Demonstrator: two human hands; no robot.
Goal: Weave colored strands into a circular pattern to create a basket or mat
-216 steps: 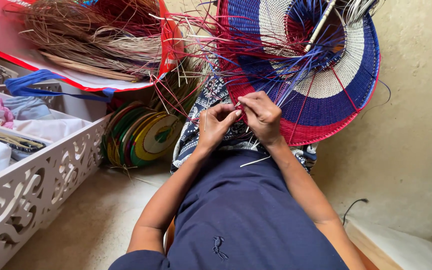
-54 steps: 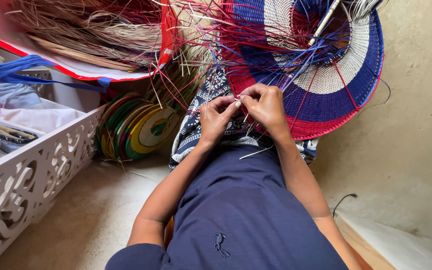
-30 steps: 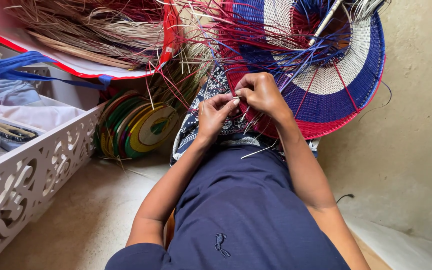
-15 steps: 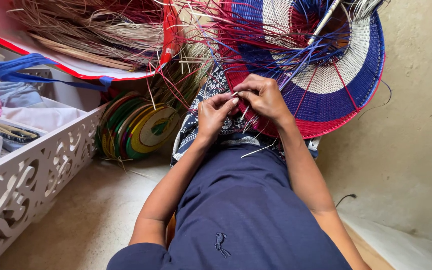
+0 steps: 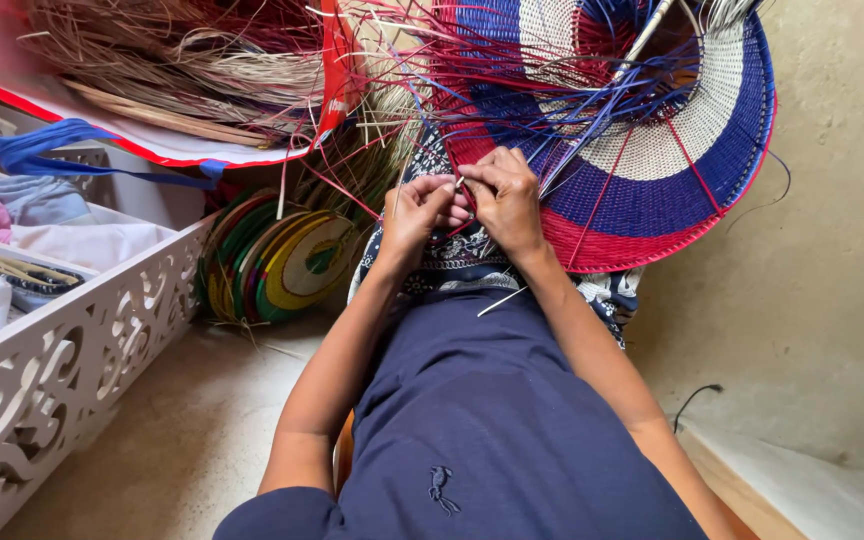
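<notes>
Since a second ago both hands have barely shifted: left hand point(image 5: 420, 208) and right hand point(image 5: 505, 197) stay pinched together on a strand point(image 5: 464, 181) at the basket point(image 5: 652, 160) rim, upper centre; weaving continues.

Bare floor point(image 5: 182, 430) open at lower left, between white carved crate point(image 5: 62, 350) and person's lap; stacked woven discs point(image 5: 277, 265) block its far end, loose straw strands point(image 5: 352, 170) crowd above, wall point(image 5: 832, 250) closes right side
</notes>
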